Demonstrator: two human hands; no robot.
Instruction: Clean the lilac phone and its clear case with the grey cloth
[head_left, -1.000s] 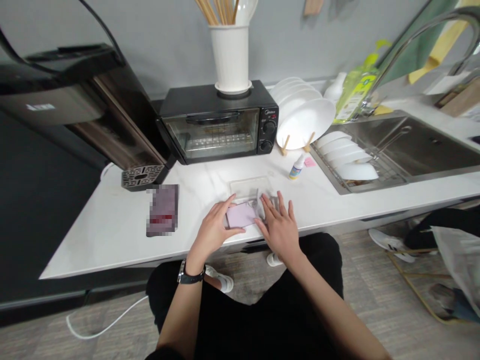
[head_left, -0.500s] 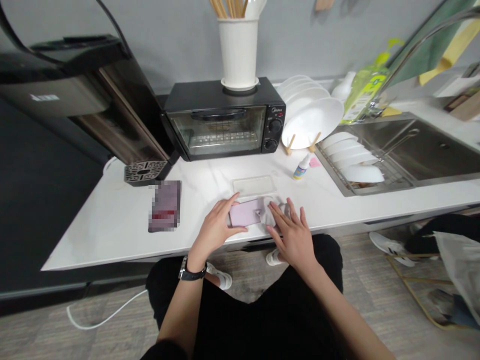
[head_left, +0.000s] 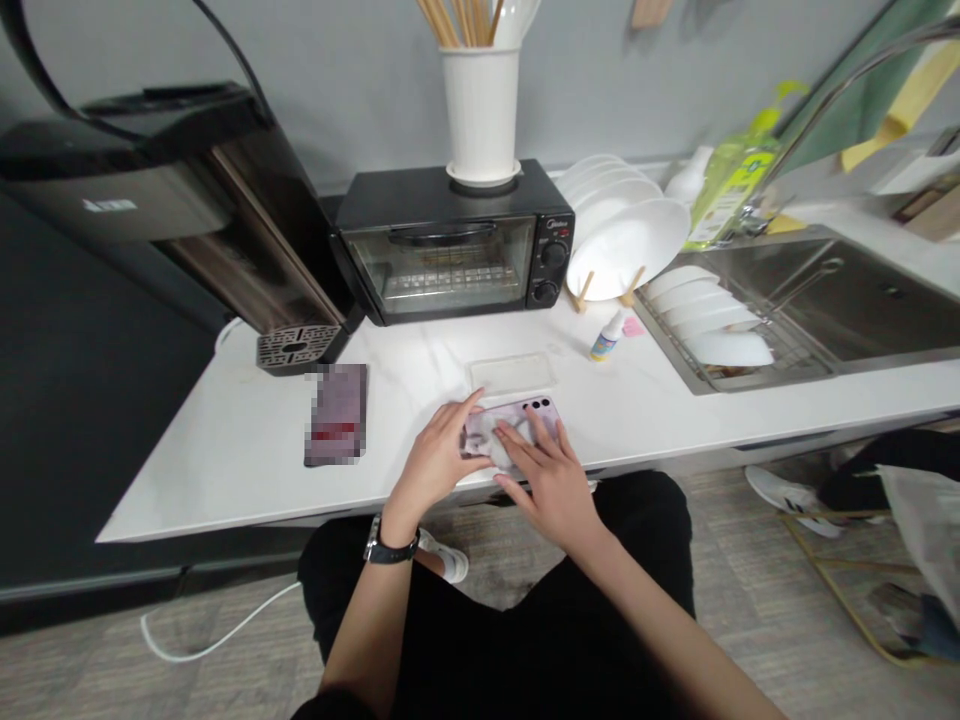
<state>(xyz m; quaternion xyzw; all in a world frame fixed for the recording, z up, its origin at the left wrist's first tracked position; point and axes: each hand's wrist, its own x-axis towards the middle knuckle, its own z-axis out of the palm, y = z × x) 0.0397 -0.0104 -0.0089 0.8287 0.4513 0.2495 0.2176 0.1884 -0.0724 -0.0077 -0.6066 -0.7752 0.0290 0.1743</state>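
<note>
A pale purple phone (head_left: pixel 553 409) lies back side up near the counter's front edge, its camera lenses at the right end. My left hand (head_left: pixel 433 456) clasps the phone's left end, thumb on the near edge and fingers on the far edge. Under the fingers of my right hand (head_left: pixel 553 484) a greyish-white cloth (head_left: pixel 489 440) is pressed flat against the phone's back. Just behind the phone lies a clear phone case (head_left: pixel 513 373). A small white spray bottle (head_left: pixel 607 337) with a coloured label stands farther to the right.
A purplish pouch-like item (head_left: pixel 337 412), partly pixelated, lies to the left. Behind are a water dispenser (head_left: pixel 247 200), a toaster oven (head_left: pixel 442 270) and white plates (head_left: pixel 628 250) in a rack. The sink (head_left: pixel 862 310) is at right; another person's shoe (head_left: pixel 787 500) shows below.
My right hand has slid the cloth leftward along the phone, from its right end toward the left. The camera lenses now show. My left hand keeps its hold.
</note>
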